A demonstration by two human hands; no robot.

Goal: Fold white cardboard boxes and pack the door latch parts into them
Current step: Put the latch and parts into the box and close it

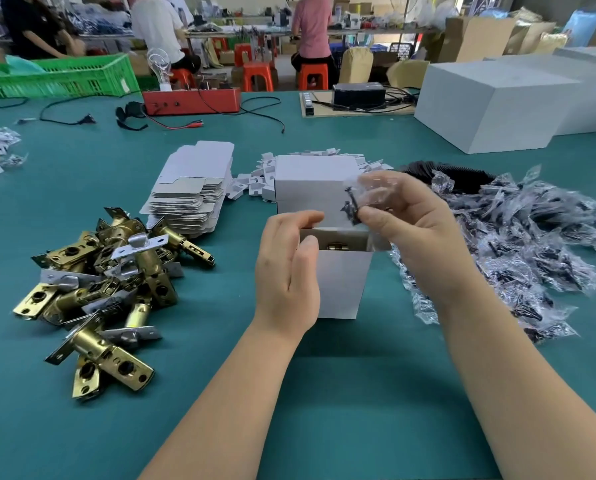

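A small white cardboard box [341, 282] stands upright on the green table with its lid flap [310, 188] raised behind the open top. Something brass shows inside the opening. My left hand [286, 268] grips the box's left side and top edge. My right hand [414, 230] pinches a small clear bag of black screws [353, 206] just above the opening. A heap of brass door latches [106, 289] lies to the left. Beside it, further back, is a stack of flat white box blanks [192, 188].
Many clear screw bags [518, 244] cover the table at right. Small white card inserts [255, 178] lie behind the box. Large white cartons [504, 102], a red tester box [191, 100], cables and a green crate [57, 74] sit at the back. People sit at far benches.
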